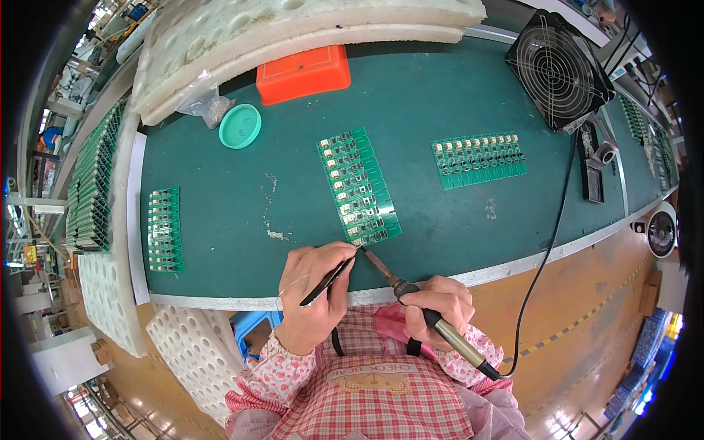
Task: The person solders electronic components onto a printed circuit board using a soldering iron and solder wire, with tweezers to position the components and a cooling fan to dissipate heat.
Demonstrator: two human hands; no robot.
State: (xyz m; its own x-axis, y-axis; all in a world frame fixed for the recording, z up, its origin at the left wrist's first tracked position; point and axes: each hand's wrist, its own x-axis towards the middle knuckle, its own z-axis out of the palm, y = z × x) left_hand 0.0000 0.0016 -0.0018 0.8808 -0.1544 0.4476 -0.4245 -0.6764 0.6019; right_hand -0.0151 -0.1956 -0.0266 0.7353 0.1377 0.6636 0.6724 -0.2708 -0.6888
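A green circuit board panel [358, 183] with rows of white connectors and dark components lies in front of me, slightly tilted. My left hand [312, 312] is closed at its near end, pinching black tweezers [325, 283]. A thin solder wire [287, 287] curves out beside that hand, and its tip is hard to see at the board. My right hand [444, 302] grips a soldering iron [460, 343] by its handle. The iron's tip points up and left at the panel's lowest connector; whether it touches cannot be made out.
Other board panels lie right [480, 160] and left [165, 231]. Toward the back are a red plastic box [304, 75], a green round lid [240, 126], a plastic bag [207, 104] and white foam [308, 29]. A black fan [557, 70] and iron stand [592, 172] are at right; the iron's cord [548, 257] hangs over the table edge.
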